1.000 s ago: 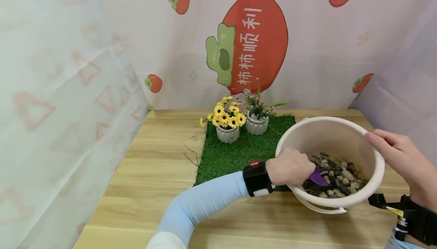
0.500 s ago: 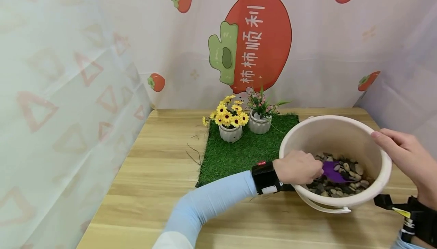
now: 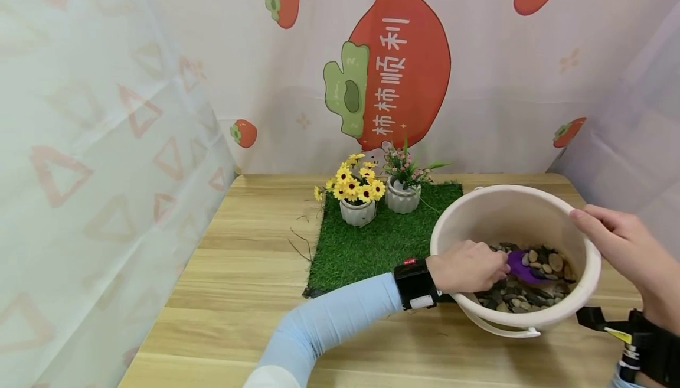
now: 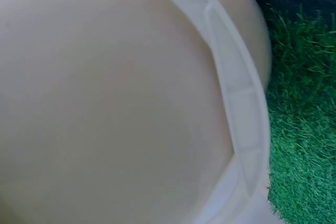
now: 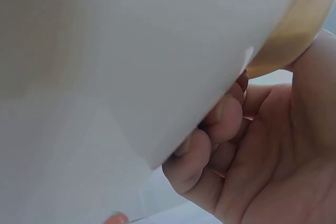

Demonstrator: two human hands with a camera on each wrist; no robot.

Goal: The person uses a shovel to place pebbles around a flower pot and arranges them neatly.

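A cream bucket (image 3: 507,217) stands at the right of the table, with pebbles (image 3: 515,300) over its bottom. My left hand (image 3: 470,267) reaches over the near-left rim and grips a purple toy shovel (image 3: 523,269), whose blade carries several pebbles low in the bucket. My right hand (image 3: 627,246) grips the bucket's right rim, thumb on top. In the right wrist view its curled fingers (image 5: 226,119) press against the outer wall. The left wrist view is filled by the bucket's side and its lowered handle (image 4: 244,103); the left hand is hidden there.
A green artificial grass mat (image 3: 361,252) lies left of and behind the bucket on the wooden table (image 3: 239,270). Two small white pots stand on it, one with yellow flowers (image 3: 353,187), one with pink flowers (image 3: 404,169). A persimmon-printed cloth (image 3: 287,81) hangs behind.
The left hand has pushed the shovel rightward and deeper among the pebbles, and pebbles now lie on its blade. The right hand keeps its grip on the rim.
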